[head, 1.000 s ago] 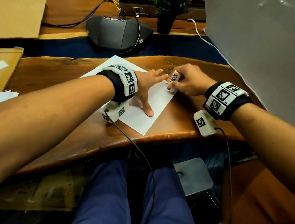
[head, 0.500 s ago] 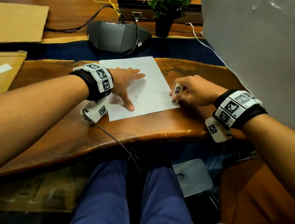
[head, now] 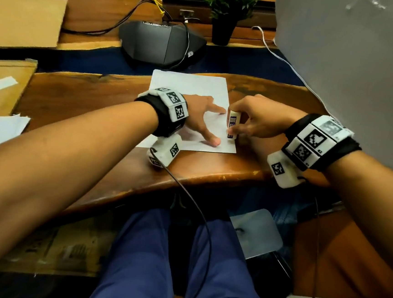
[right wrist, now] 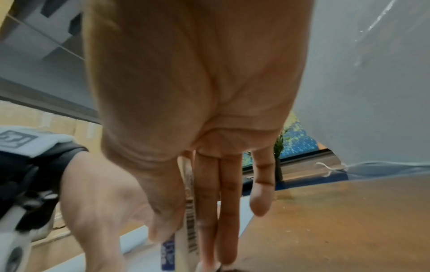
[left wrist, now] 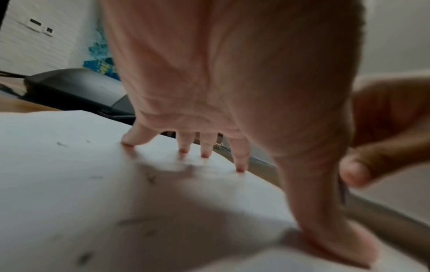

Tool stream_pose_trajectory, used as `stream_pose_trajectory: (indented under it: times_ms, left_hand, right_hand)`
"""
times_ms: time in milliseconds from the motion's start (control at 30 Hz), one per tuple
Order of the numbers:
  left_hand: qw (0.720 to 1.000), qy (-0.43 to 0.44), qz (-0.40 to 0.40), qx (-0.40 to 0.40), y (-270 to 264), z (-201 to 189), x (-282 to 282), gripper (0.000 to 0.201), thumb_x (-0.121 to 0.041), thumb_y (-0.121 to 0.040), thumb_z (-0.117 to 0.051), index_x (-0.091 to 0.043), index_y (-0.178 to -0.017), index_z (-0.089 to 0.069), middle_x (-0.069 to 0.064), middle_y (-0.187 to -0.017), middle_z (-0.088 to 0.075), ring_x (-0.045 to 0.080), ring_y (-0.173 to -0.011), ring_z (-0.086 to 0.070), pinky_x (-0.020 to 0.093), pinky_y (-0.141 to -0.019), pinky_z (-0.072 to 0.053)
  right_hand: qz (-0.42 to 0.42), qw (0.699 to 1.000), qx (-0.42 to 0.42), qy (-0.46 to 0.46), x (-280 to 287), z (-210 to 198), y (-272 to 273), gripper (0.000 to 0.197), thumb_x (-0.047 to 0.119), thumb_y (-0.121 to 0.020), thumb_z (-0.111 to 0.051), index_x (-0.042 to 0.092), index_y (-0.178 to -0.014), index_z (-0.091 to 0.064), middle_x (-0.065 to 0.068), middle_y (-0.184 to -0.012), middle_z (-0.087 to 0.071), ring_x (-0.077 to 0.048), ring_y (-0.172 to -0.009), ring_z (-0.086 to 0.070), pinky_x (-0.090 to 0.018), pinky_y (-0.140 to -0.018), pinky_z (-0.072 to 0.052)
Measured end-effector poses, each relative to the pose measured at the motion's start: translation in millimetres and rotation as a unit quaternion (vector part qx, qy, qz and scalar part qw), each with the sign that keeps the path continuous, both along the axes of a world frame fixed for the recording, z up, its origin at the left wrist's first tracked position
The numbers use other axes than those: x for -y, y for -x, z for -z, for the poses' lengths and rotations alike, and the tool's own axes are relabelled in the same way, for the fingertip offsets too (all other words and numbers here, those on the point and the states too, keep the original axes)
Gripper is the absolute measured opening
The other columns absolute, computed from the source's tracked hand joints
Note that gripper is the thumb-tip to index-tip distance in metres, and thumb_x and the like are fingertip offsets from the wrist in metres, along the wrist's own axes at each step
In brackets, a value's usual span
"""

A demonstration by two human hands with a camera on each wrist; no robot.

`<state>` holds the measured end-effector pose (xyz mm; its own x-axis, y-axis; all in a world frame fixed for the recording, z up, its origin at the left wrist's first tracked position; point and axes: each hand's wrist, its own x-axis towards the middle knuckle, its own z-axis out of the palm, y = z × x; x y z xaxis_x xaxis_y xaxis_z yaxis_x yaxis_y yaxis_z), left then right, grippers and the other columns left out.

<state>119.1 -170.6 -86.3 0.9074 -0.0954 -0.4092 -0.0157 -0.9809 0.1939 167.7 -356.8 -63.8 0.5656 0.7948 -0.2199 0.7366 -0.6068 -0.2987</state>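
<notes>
A white sheet of paper [head: 191,86] lies flat on the wooden counter [head: 87,106], and everything else is best placed against it. The left hand [head: 200,118] is spread wide on the paper's near right part, its fingers [left wrist: 239,165] fanned and the thumb pressed down. It grips nothing and simply pins the sheet. Faint pencil marks [left wrist: 151,179] show on the paper under and around the palm. The right hand [head: 260,118] is at the paper's right edge, thumb on one side and straight fingers on the other, pinching a small eraser [head: 232,124] in a printed sleeve with a barcode and a blue band. The eraser stands on end at the paper's right margin, close to the left thumb; whether its lower tip touches the sheet I cannot tell. The eraser should be light, firm but slightly rubbery, and grippy against paper. It is probably best pinched low on the sleeve, near the working end, so the block neither flexes nor slides out. The paper looks like the delicate part: thin and limp, likely to slide on the smooth wood, and to crease or tear if rubbed toward its free edge. Flat pressure close beside the rubbed spot suits it better than any pinch. A dark device [head: 162,43] sits beyond the paper's far edge, well apart.
</notes>
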Motion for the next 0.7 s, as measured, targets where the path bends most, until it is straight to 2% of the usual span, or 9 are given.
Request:
stream_pose_trajectory:
  times_ms: [133,200,267,333,433,533,600,700]
  left_hand:
    - [1.000,-0.026,0.008,0.001,-7,3,5,0.114,-0.072,-0.064,-0.073,-0.042,-0.154,-0.010,0.000,-0.165,-0.002,0.029,-0.150,-0.010,0.052,-0.118,-0.014]
    - [0.999,-0.034,0.010,-0.004,-7,2,4,0.115,-0.072,-0.065,-0.072,-0.042,-0.154,-0.006,-0.002,-0.165,0.000,0.028,-0.150,-0.007,0.053,-0.118,-0.012]
    - [0.999,-0.039,0.012,-0.003,-6,1,5,0.115,-0.071,-0.066,-0.072,-0.040,-0.154,-0.006,-0.002,-0.165,0.000,0.027,-0.150,-0.007,0.053,-0.118,-0.012]
    - [0.999,-0.046,0.012,-0.003,-4,0,7,0.115,-0.071,-0.067,-0.071,-0.037,-0.155,-0.005,-0.001,-0.165,-0.001,0.027,-0.150,-0.009,0.052,-0.118,-0.014]
    - [0.998,-0.062,0.016,-0.005,-5,-2,6,0.116,-0.072,-0.068,-0.070,-0.034,-0.156,-0.003,-0.002,-0.165,0.000,0.028,-0.149,-0.011,0.050,-0.117,-0.016]
    - [0.998,-0.065,0.018,-0.014,-7,0,6,0.117,-0.073,-0.067,-0.069,-0.037,-0.155,-0.002,-0.004,-0.165,0.003,0.026,-0.150,-0.008,0.053,-0.117,-0.014]
    - [0.998,-0.065,0.017,-0.016,-7,1,6,0.117,-0.073,-0.067,-0.069,-0.038,-0.155,-0.001,-0.004,-0.165,0.004,0.026,-0.150,-0.006,0.053,-0.117,-0.013]
    - [0.997,-0.075,0.022,-0.014,-6,0,5,0.118,-0.076,-0.064,-0.068,-0.039,-0.155,-0.003,-0.005,-0.165,0.004,0.027,-0.150,-0.009,0.052,-0.117,-0.016]
  right_hand:
    - [0.070,0.994,0.018,-0.088,-8,10,-21,0.020,0.029,-0.085,-0.077,0.015,-0.099,-0.076,0.001,-0.095,-0.070,-0.012,-0.085,-0.063,-0.019,-0.062,-0.043]
    - [0.106,0.987,0.019,-0.119,-15,16,-31,0.023,0.028,-0.084,-0.077,0.014,-0.102,-0.077,0.000,-0.099,-0.072,-0.011,-0.087,-0.064,-0.016,-0.063,-0.042]
    - [0.120,0.984,0.032,-0.129,-21,18,-35,0.024,0.027,-0.083,-0.078,0.013,-0.102,-0.077,-0.002,-0.100,-0.073,-0.013,-0.090,-0.064,-0.017,-0.066,-0.045]
    - [0.107,0.989,0.010,-0.105,-23,15,-35,0.024,0.027,-0.083,-0.078,0.014,-0.102,-0.077,-0.002,-0.099,-0.073,-0.013,-0.089,-0.065,-0.020,-0.067,-0.047]
    - [0.049,0.998,-0.041,-0.017,-25,5,-34,0.022,0.031,-0.082,-0.079,0.019,-0.100,-0.077,0.003,-0.092,-0.072,-0.012,-0.082,-0.066,-0.021,-0.064,-0.047]
    - [0.094,0.994,-0.038,-0.050,-26,4,-40,0.024,0.031,-0.084,-0.076,0.016,-0.102,-0.075,0.000,-0.093,-0.073,-0.013,-0.081,-0.069,-0.024,-0.067,-0.054]
    - [0.115,0.989,-0.030,-0.083,-24,6,-41,0.024,0.028,-0.086,-0.076,0.013,-0.104,-0.074,-0.002,-0.095,-0.074,-0.013,-0.077,-0.070,-0.022,-0.065,-0.054]
    - [0.056,0.996,-0.071,-0.015,-25,3,-34,0.020,0.030,-0.085,-0.076,0.016,-0.100,-0.075,0.000,-0.088,-0.075,-0.013,-0.073,-0.072,-0.021,-0.064,-0.052]
